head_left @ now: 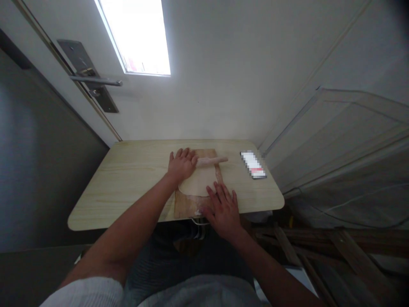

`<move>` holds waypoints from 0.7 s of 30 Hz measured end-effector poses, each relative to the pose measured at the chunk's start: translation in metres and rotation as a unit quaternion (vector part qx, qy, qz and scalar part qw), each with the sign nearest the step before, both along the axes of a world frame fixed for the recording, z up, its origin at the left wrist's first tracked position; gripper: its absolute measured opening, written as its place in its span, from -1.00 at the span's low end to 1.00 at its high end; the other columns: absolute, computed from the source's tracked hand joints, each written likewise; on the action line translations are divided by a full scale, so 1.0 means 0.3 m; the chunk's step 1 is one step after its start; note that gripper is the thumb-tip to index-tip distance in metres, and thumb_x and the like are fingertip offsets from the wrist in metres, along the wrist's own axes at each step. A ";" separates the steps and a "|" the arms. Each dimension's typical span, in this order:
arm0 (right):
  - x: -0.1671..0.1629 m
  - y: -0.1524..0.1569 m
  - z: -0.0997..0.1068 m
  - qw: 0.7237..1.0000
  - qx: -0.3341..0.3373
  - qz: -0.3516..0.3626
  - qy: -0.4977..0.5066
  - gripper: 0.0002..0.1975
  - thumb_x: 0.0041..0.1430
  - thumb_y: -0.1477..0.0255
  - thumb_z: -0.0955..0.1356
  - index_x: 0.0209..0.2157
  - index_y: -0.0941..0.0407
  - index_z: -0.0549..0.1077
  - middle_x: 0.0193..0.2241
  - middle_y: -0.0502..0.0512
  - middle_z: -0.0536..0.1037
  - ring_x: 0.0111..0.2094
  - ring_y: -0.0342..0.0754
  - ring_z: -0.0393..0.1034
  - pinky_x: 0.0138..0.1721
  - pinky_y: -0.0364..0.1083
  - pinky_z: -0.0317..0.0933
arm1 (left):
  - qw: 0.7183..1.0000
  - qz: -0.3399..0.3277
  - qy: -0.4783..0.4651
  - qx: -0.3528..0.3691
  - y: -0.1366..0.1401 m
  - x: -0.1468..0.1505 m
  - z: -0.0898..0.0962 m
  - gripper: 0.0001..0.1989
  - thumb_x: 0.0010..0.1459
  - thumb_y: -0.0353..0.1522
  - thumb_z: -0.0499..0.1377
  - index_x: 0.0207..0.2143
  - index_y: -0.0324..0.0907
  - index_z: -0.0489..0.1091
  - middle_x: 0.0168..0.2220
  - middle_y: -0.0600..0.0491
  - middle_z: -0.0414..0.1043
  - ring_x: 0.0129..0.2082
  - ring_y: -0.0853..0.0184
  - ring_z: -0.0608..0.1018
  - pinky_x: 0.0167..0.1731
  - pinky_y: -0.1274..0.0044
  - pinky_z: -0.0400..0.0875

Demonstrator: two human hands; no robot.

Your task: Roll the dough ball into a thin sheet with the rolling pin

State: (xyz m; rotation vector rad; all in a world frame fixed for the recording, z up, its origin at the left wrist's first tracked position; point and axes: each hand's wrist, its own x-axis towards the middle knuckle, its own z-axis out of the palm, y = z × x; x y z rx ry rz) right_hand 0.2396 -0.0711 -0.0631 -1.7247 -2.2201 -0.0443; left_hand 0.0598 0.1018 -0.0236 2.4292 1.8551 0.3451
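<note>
A flat sheet of pale dough (198, 182) lies on a wooden board (185, 207). Across the far part of the dough is a light wooden rolling pin (212, 161), its right end sticking out past the board. My left hand (183, 163) is over the pin's left end, fingers curled on it, hiding that end. With fingers spread and lying flat, my right hand (225, 211) rests at the near right edge of the dough and board, holding nothing. A small whitish patch, perhaps flour, shows on the board beside its thumb.
The board lies on a pale wooden folding-style table (134, 170) with rounded near corners. A phone (253, 164) lies at its right side. Behind the table stands a white door with a metal handle (96, 80) and bright window. Plastic sheeting (358, 149) hangs at right, above wooden slats (354, 256).
</note>
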 end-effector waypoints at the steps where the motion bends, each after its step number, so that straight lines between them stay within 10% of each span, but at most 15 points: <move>1: -0.002 0.000 0.000 1.000 0.002 -0.002 0.003 -0.33 0.32 0.00 0.24 0.35 -0.01 0.18 0.40 0.18 0.12 0.39 0.23 -0.04 0.32 0.35 -0.19 | 1.000 -0.007 -0.001 0.009 -0.042 0.001 -0.001 -0.39 0.40 -0.08 -0.28 0.36 -0.04 0.15 0.40 -0.04 0.12 0.40 0.07 0.13 0.32 0.00 -0.07; 9: -0.005 -0.001 -0.002 1.000 0.012 -0.001 0.018 -0.33 0.30 -0.01 0.25 0.32 0.01 0.22 0.39 0.21 0.14 0.39 0.22 -0.03 0.33 0.34 -0.21 | 0.997 -0.068 0.016 0.026 -0.237 -0.018 -0.011 -0.38 0.41 -0.07 -0.25 0.43 -0.04 -0.05 0.42 0.01 0.06 0.45 0.20 0.02 0.39 0.16 -0.17; 21: -0.002 -0.001 0.007 0.999 -0.007 -0.006 0.040 -0.32 0.30 -0.06 0.23 0.33 -0.03 0.22 0.39 0.15 0.14 0.40 0.22 -0.03 0.35 0.32 -0.25 | 0.997 0.039 0.005 -0.063 0.203 -0.008 0.010 -0.36 0.38 -0.04 -0.30 0.37 -0.02 0.10 0.43 -0.10 0.02 0.40 -0.07 0.09 0.25 -0.15 -0.01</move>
